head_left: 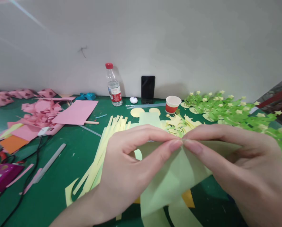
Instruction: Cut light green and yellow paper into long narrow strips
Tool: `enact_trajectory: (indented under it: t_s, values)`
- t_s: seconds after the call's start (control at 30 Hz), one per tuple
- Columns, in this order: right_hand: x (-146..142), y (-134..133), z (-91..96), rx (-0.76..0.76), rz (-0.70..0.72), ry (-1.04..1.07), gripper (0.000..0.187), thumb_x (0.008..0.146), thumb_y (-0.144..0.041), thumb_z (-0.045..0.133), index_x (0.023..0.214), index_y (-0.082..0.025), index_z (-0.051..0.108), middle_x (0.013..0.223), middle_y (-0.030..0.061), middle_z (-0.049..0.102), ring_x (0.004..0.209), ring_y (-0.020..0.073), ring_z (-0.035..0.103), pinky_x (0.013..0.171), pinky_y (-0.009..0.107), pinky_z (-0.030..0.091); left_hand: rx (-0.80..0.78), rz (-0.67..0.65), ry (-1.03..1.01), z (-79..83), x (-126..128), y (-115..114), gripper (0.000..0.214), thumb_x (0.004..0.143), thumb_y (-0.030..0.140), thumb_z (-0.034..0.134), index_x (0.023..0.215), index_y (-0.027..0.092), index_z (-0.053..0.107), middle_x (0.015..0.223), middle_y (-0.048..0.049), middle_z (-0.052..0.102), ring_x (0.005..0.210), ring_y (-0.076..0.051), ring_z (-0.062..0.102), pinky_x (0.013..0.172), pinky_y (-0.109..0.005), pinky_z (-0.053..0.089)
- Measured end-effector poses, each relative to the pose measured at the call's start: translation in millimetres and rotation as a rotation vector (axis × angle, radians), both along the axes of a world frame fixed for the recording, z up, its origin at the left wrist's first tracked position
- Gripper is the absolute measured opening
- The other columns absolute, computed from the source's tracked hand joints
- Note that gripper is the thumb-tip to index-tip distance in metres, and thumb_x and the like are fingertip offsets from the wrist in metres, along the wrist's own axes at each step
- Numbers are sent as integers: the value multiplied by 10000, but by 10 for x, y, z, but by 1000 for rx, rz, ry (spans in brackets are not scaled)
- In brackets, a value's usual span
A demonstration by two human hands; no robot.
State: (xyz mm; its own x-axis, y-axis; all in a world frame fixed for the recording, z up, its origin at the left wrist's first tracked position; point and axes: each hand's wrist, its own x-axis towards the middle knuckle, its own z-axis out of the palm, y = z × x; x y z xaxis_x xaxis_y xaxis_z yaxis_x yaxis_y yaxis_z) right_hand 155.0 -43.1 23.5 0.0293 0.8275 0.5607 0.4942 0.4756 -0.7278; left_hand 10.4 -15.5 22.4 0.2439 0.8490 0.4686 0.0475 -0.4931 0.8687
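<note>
Both my hands pinch a pale green sheet of paper (176,179) close in front of me, thumbs and forefingers meeting at its top edge. My left hand (129,164) grips the paper's left part, fingers curled. My right hand (237,160) holds the right part in the same way. The sheet hangs down towards me, over the green table (67,164). Under and behind it lie several pale yellow paper strips (107,135) and a heap of small yellow-green offcuts (181,123).
Against the back wall stand a water bottle (113,85), a black phone (147,89), a small white object (133,100) and a red-and-white paper cup (172,104). Pink paper (76,112) and scraps lie left, with a cable, a ruler (51,161) and red scissors. Green paper leaves with yellow stars (235,113) fill the right.
</note>
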Motion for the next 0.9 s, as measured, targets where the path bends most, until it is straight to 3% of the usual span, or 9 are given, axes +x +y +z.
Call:
enact_trajectory:
  t_s: [0.13, 0.3, 0.47, 0.6, 0.9]
  values:
    - [-1, 31, -25, 12, 1, 26, 138, 744, -176, 604, 639, -265, 617, 584, -69, 653, 477, 104, 592, 411, 171, 481, -31, 19, -25, 10, -7, 23, 125, 679, 154, 710, 644, 272, 688, 660, 85, 695, 586, -116, 636, 563, -197, 544]
    - [46, 79, -75, 13, -97, 82, 111, 754, -236, 626, 660, -294, 615, 621, -90, 660, 520, 104, 607, 448, 181, 497, -97, 91, -25, -8, -4, 49, 141, 709, 234, 677, 582, 240, 617, 554, 85, 638, 474, -88, 584, 371, -148, 443]
    - [44, 153, -95, 56, -192, 38, 149, 758, -225, 612, 613, -255, 627, 561, -47, 651, 480, 123, 588, 414, 230, 467, 48, 267, 116, -110, 54, 96, 242, 816, 285, 544, 588, 218, 494, 492, 63, 499, 429, -81, 474, 362, -171, 385]
    - [7, 167, -115, 102, -250, 40, 137, 760, -219, 607, 626, -241, 627, 558, -58, 647, 483, 107, 581, 428, 228, 459, 132, 290, 168, -169, 81, 110, 204, 855, 283, 486, 660, 225, 486, 503, 66, 495, 427, -80, 454, 365, -181, 358]
    - [13, 197, -166, 160, -164, 161, 153, 746, -185, 633, 626, -280, 630, 552, -90, 638, 475, 67, 569, 412, 175, 435, 232, 344, 114, -187, 104, 105, 197, 839, 202, 513, 645, 204, 478, 483, 74, 481, 405, -61, 443, 333, -171, 310]
